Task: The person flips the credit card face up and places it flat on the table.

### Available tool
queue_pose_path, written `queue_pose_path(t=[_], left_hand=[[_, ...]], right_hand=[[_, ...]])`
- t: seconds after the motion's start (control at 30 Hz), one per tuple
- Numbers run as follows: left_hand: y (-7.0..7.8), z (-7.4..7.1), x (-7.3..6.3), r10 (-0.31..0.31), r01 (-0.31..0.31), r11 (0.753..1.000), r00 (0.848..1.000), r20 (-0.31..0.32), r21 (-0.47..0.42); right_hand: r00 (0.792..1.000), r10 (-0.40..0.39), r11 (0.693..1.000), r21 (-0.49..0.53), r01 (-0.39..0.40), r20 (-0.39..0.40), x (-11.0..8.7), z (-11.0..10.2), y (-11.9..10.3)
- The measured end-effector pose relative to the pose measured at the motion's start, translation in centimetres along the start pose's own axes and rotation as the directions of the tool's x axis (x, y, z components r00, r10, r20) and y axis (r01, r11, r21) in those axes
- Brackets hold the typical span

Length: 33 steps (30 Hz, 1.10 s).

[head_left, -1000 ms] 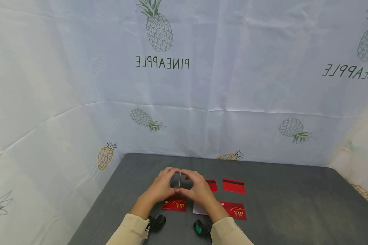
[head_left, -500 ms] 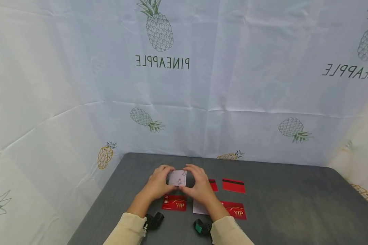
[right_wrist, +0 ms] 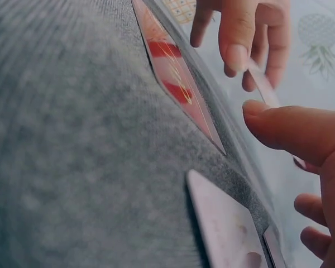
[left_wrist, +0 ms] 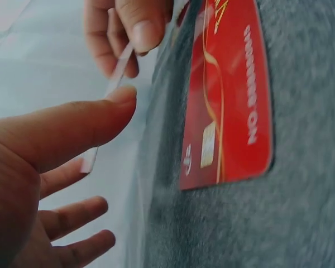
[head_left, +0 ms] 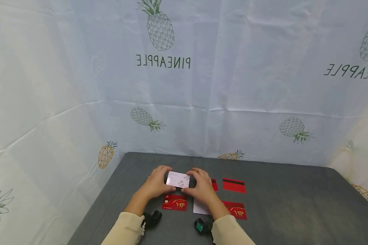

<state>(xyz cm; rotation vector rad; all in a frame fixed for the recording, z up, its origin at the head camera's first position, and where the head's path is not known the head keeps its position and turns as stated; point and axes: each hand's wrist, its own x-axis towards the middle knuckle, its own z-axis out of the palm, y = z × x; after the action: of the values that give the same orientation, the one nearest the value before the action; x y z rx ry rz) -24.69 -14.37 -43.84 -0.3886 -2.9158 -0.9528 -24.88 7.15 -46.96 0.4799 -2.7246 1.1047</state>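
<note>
A pale pink card (head_left: 178, 179) with a small printed design is held up over the table, its face toward the head camera. My left hand (head_left: 154, 183) pinches its left end between thumb and finger, and my right hand (head_left: 201, 186) pinches the right end. In the left wrist view the card (left_wrist: 118, 71) appears nearly edge-on. Below the hands lies a red VIP card (head_left: 174, 202). Another pale card (head_left: 200, 207) is partly covered by my right forearm, as is a second red VIP card (head_left: 236, 210) at its left edge.
Behind my right hand, a red card (head_left: 214, 184) is mostly hidden. Right of it lies a red card with a black stripe (head_left: 234, 185). A pineapple-print curtain (head_left: 202, 85) hangs beyond the grey table (head_left: 288, 200).
The pale card was edge-on between the hands a second ago; it has turned to show its face broadly. My hands have spread slightly apart. Cards on the table stay put.
</note>
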Motion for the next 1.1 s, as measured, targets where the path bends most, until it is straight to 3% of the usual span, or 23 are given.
queue_pose_path(t=[0.2,0.47,0.77,1.1], left_hand=[[-0.35,-0.35,-0.20,-0.028,0.030,0.999,0.998,0.048,-0.034],[-0.61,-0.18,-0.19,-0.020,0.017,0.999,0.998,0.064,0.045],[-0.64,0.23,-0.27,-0.055,0.048,0.993,0.996,0.063,0.105],[-0.55,0.35,-0.44,-0.073,0.064,0.990,0.995,0.074,0.124]], right_hand=[[0.999,0.020,1.000,-0.001,-0.020,0.033,0.09,-0.07,0.17],[0.997,0.038,0.999,-0.025,-0.036,0.074,0.06,0.06,0.49],[0.994,0.073,0.994,-0.083,-0.067,0.075,-0.01,0.35,0.48],[0.996,0.054,0.995,-0.093,-0.047,0.077,-0.19,0.10,0.25]])
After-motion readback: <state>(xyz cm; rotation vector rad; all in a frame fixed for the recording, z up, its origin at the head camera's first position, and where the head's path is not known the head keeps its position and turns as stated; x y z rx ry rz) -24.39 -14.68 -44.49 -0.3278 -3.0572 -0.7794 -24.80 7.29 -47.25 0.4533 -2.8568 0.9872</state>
